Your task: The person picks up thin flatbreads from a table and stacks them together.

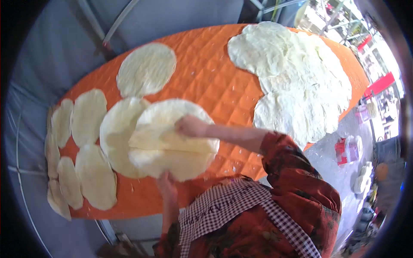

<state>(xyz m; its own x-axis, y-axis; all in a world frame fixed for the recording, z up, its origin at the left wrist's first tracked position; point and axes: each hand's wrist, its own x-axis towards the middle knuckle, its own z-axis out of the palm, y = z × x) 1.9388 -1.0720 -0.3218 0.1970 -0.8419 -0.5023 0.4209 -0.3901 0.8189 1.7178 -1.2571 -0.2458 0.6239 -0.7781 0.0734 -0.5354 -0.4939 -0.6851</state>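
Note:
A large, round, pale flatbread sheet (190, 164) lies before me, with a fold or overlapping edge running across it. My right hand (190, 125) is closed at the far part of this sheet, its fingertips hidden. At the near edge, my left hand (166, 180) pinches the rim between thumb and fingers. Partly under the sheet's left side is another round flatbread (119, 148). Beyond them, a single round flatbread (146, 69) rests apart on the orange quilted cloth (209, 74).
Several flatbreads (95, 177) lie along the left end of the table, some hanging over its edge. A wide, overlapping spread of wrinkled thin sheets (297, 80) covers the right end. A grey fabric wall (180, 16) stands behind; packages (348, 150) lie on the floor at right.

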